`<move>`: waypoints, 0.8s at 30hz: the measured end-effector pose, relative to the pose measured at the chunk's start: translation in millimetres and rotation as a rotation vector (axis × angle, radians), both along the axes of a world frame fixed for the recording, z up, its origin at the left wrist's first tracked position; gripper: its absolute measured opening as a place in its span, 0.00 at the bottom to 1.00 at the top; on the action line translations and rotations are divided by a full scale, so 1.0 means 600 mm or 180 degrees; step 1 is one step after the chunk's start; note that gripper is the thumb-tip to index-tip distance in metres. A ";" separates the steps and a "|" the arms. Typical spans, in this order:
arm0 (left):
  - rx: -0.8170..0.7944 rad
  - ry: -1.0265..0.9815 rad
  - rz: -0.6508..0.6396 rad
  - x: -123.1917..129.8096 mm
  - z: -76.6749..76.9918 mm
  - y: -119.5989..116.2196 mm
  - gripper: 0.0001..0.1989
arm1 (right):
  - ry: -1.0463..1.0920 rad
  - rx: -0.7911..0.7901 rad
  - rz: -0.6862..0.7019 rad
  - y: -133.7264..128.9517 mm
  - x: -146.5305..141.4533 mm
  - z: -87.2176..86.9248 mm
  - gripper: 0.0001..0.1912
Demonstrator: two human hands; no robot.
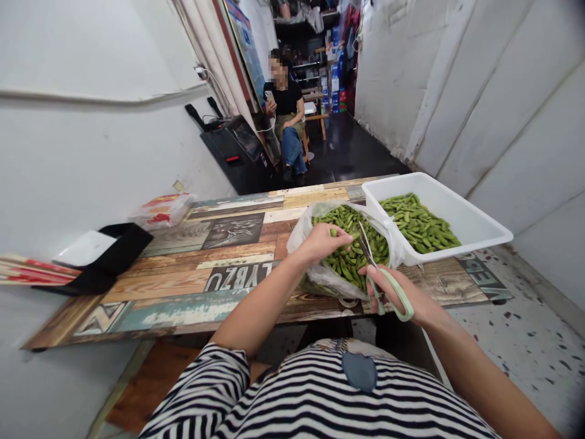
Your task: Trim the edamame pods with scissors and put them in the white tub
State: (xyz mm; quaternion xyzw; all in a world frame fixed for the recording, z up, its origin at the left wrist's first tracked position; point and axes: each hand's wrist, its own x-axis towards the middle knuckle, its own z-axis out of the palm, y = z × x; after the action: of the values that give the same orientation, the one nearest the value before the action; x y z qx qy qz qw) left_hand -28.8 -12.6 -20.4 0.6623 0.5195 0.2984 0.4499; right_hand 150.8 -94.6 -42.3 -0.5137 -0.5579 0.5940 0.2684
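Note:
Green pods (pixel 342 265) fill an open clear plastic bag (pixel 297 235) on the wood-patterned table. Over the bag, my left hand (pixel 325 241) is closed in a pinch on a green pod (pixel 355 236); another bit of green shows at its knuckles. My right hand (pixel 397 296) has its fingers through the pale green handles of the scissors (pixel 369 251). Their blades stand apart and point up toward the pod in my left hand. Touching the bag on the right is a white plastic tray (pixel 479 228) with more pods (pixel 423 225) at its left side.
On the left of the table (pixel 173 305) are a plastic packet (pixel 162 210), a black holder (pixel 121 244) and red-and-white wrapped sticks (pixel 36 268). Beyond the table, a seated person (pixel 286 110) holds a phone near a black machine (pixel 242 146).

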 end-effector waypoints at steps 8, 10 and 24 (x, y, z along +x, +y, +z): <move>0.0430 0.0623 -0.0227 -0.011 -0.008 0.025 0.18 | 0.0266 -0.0190 -0.0431 -0.004 0.011 -0.007 0.24; 0.0609 0.0846 -0.0299 -0.012 -0.018 0.032 0.20 | 0.0281 -0.0205 -0.0469 -0.008 0.016 -0.011 0.25; 0.1425 0.3177 -0.1209 0.010 -0.013 0.018 0.14 | 0.0227 -0.0131 -0.0084 -0.021 0.012 -0.024 0.24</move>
State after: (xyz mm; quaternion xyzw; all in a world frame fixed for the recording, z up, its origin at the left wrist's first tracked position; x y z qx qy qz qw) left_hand -22.7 -1.9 -28.1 0.8835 0.4650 -0.0334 0.0451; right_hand 157.8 -107.1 -56.5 -0.5049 -0.5288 0.6197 0.2853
